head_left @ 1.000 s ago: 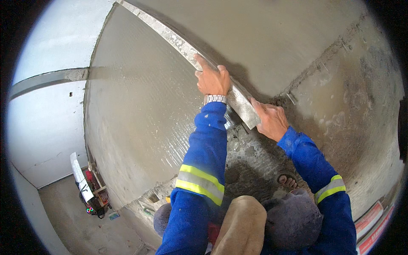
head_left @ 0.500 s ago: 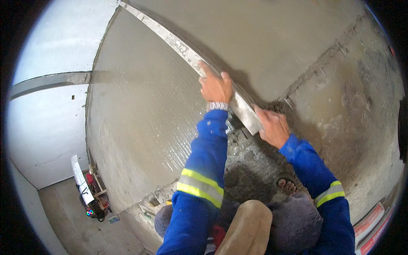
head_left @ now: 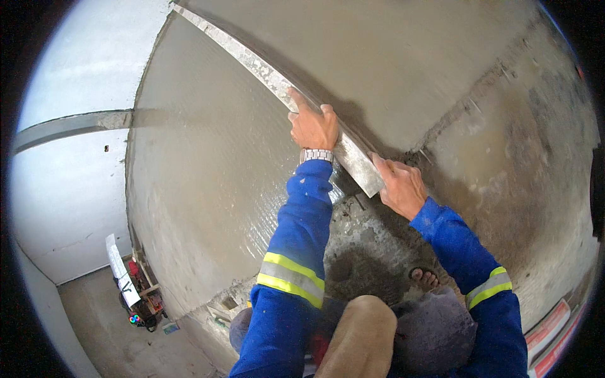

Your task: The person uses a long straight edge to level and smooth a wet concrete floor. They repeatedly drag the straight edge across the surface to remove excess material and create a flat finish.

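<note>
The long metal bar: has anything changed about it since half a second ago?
The long metal bar has slid slightly lengthwise, toward the white wall; the left hand and right hand moved with it. Neither let go. The bare-toed foot stayed put.

The straightedge (head_left: 268,74) lies on the mortar (head_left: 208,138), right of the wall (head_left: 66,195).

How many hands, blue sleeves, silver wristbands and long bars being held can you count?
Left hand and right hand: 2
Left blue sleeve and right blue sleeve: 2
Silver link wristband: 1
Held metal straightedge: 1
Total: 6
</note>
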`<act>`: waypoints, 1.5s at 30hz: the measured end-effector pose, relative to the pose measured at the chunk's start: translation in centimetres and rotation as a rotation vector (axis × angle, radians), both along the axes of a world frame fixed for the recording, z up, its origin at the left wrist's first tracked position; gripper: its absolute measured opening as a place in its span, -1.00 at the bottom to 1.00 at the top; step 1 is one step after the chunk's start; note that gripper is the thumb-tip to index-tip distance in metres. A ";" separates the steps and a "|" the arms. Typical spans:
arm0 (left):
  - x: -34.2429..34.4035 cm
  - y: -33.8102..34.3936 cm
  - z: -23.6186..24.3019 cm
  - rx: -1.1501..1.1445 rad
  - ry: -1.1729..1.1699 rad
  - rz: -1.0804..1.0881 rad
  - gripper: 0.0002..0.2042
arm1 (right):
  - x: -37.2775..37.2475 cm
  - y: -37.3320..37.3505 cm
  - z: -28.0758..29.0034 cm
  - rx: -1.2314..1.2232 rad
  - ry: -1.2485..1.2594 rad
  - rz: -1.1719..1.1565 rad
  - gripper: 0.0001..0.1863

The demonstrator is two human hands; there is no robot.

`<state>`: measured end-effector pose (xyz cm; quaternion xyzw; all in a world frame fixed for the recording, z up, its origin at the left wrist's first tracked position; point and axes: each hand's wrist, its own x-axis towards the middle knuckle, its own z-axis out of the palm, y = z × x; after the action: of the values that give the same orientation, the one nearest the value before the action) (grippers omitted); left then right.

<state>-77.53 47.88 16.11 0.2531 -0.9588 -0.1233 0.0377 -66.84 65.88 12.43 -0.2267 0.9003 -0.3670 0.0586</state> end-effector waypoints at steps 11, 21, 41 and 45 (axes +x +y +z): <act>-1.1 -1.1 -1.2 0.018 0.079 -0.028 -0.16 | -1.1 -1.1 -1.5 -0.067 0.176 -0.037 -0.37; -2.8 -0.6 -0.8 0.032 0.072 -0.002 -0.16 | -2.2 -0.8 -1.5 -0.035 0.126 -0.044 -0.40; -2.5 0.2 -0.6 0.021 0.084 -0.015 -0.16 | -1.8 0.1 -0.5 -0.049 0.133 -0.051 -0.42; -3.1 0.4 -0.7 0.010 0.068 -0.031 -0.14 | -2.6 -0.1 -1.3 -0.036 0.179 -0.074 -0.38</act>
<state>-80.59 48.33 15.43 0.2342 -0.9601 -0.1372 0.0672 -69.45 65.80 11.10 -0.2260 0.9029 -0.3635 -0.0398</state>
